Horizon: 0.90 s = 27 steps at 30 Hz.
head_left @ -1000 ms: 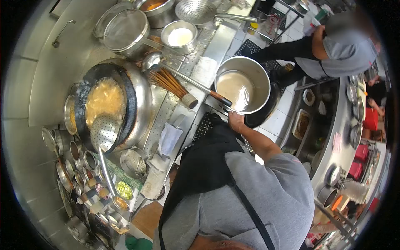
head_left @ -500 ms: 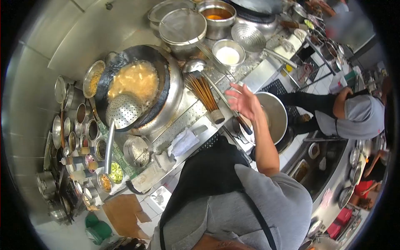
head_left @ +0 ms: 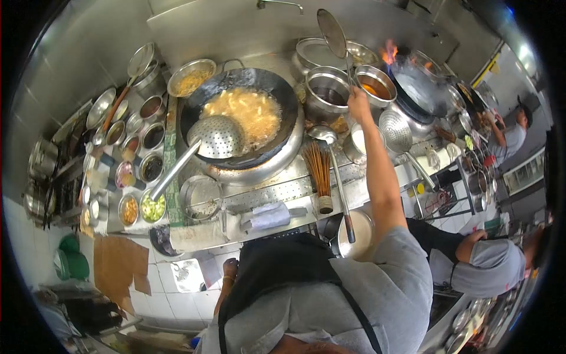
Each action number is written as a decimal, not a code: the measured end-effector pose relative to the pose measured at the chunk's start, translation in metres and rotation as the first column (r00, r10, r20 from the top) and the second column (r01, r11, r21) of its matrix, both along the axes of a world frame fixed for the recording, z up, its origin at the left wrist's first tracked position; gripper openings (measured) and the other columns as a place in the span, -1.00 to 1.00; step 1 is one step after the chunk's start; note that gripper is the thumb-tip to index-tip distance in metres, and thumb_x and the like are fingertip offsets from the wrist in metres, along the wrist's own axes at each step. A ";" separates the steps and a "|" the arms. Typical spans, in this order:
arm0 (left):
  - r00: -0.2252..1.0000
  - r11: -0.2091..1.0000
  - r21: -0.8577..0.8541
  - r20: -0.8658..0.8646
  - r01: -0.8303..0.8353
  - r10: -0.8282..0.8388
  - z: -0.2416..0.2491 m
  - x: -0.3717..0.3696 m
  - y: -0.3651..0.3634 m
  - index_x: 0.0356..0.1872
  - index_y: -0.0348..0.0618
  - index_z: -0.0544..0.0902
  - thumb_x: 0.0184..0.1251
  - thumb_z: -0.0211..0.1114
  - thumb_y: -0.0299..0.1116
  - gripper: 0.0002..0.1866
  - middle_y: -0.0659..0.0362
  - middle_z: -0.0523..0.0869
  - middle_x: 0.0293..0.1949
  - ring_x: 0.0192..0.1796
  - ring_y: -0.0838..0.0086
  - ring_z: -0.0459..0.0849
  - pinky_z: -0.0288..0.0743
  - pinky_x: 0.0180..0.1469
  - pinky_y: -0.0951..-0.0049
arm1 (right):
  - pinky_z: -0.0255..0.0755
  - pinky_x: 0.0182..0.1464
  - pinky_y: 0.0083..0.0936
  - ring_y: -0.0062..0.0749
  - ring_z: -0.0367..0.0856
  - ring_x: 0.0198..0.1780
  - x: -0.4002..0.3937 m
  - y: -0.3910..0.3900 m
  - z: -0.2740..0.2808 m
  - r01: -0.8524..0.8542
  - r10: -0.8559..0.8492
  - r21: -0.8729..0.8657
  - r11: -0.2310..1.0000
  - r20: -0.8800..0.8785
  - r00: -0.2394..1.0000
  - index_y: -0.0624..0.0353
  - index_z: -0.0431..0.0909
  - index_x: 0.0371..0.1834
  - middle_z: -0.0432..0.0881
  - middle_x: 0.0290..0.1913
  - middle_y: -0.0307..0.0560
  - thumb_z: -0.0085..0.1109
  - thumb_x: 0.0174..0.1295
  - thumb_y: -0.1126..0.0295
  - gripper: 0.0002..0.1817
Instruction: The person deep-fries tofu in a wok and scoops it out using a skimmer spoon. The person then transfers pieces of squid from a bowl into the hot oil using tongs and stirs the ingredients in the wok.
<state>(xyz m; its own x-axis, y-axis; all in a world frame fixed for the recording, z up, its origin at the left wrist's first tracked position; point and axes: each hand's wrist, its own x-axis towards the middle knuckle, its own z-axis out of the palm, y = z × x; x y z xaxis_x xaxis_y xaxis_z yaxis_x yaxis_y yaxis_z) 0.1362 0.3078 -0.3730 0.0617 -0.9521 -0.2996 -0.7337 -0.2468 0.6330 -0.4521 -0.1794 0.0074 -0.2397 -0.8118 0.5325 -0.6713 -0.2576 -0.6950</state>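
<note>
One strainer (head_left: pixel 332 32) is in hand: the right hand (head_left: pixel 358 105) is gripping its long handle, fingers closing around it. The round mesh is tilting up steeply, beyond and right of the wok (head_left: pixel 190 115), its handle passing over the gap between two pots. Left hand (head_left: pixel 230 268) is hanging low on the near side of the wok, by the apron; can't tell whether its fingers are opening or curling.

Current step, judging by pose: handling the strainer above the pots. The dark-liquid pot (head_left: pixel 324 110) is sitting just right of the wok, the orange-liquid pot (head_left: pixel 384 101) farther right. Moving the strainer from this pose is probably calling for a firm wrist and clearance over both rims; the long handle is making a bump likely.

Food (head_left: pixel 250 109) is sitting in foaming liquid inside the wok. Perforated ladle (head_left: pixel 221 137) is resting there unheld, handle projecting toward the near left. Bamboo brush (head_left: pixel 318 168) is lying right of the wok, nearer the person. Co-worker (head_left: pixel 483 259) is standing well right of the wok.
</note>
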 end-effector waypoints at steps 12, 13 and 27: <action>0.665 0.728 0.333 -0.300 -0.599 0.684 0.014 -0.018 0.060 -0.03 -0.31 0.75 0.28 0.42 -0.29 -0.67 -0.09 0.82 -0.16 -0.11 0.27 0.79 0.64 0.00 0.35 | 0.19 -0.49 -0.67 -0.74 0.32 -0.50 0.125 0.177 0.036 -0.302 0.179 0.273 0.913 0.396 0.901 0.28 0.50 0.28 0.41 -0.48 -0.40 -0.04 0.44 0.54 -0.63; 0.710 0.753 0.301 -0.260 -0.585 0.655 0.019 -0.017 0.061 -0.05 -0.30 0.76 0.29 0.41 -0.26 -0.67 -0.09 0.82 -0.15 -0.08 0.23 0.79 0.64 0.03 0.33 | 0.20 -0.50 -0.66 -0.73 0.34 -0.50 0.142 0.195 0.036 -0.346 0.143 0.397 0.850 0.458 0.877 0.26 0.48 0.33 0.45 -0.46 -0.36 -0.02 0.44 0.53 -0.60; 0.974 0.975 0.088 -0.078 -0.206 0.213 0.042 -0.002 -0.022 -0.12 -0.10 0.78 0.26 0.35 -0.05 -0.64 -0.05 0.79 -0.05 0.04 0.06 0.75 0.62 0.11 0.16 | 0.50 -0.16 -0.37 -0.34 0.63 -0.30 0.213 0.194 0.026 -0.446 0.405 0.519 0.730 0.198 0.893 0.29 0.58 0.25 0.70 -0.26 0.06 0.02 0.29 0.58 -0.56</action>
<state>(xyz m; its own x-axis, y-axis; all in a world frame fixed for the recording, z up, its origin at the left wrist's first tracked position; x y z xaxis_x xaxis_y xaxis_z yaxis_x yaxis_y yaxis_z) 0.1345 0.2854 -0.3307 0.2278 -0.8940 -0.3858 -0.6039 -0.4405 0.6643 -0.2393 0.0145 0.0336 0.1829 -0.9828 -0.0253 -0.5302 -0.0769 -0.8444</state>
